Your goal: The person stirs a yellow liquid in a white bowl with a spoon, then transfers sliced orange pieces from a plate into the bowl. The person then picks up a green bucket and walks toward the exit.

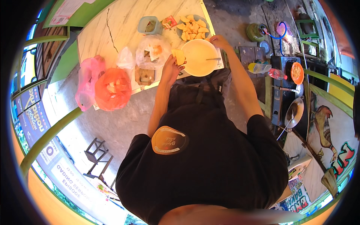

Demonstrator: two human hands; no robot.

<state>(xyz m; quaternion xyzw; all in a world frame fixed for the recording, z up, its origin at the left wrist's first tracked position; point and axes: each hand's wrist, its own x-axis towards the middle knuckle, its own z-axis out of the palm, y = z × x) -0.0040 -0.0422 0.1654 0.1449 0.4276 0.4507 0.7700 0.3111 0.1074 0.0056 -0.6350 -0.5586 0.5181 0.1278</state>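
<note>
In my left hand (172,67) is a pale yellow wedge-shaped food piece (178,57), pinched upright between thumb and fingers beside a large cream bowl (197,63). A spoon (213,59) rests in the bowl, its handle toward the right rim; the bowl seems to hold a smooth pale batter or liquid. My right hand (220,42) is at the bowl's upper right rim, fingertips close together. A small orange-yellow bit shows by them, but whether they grip it or the rim is unclear. Just beyond sits a plate (180,33) heaped with similar yellow wedges (194,27).
On the cracked marble-patterned table (92,36) are a blue container (142,26), a red packet (168,22), a clear bag (143,62), a wooden block (144,75) and a red plastic bag (112,98). To the right stand a stove (277,104), a wok (294,112) and a gas cylinder (253,32).
</note>
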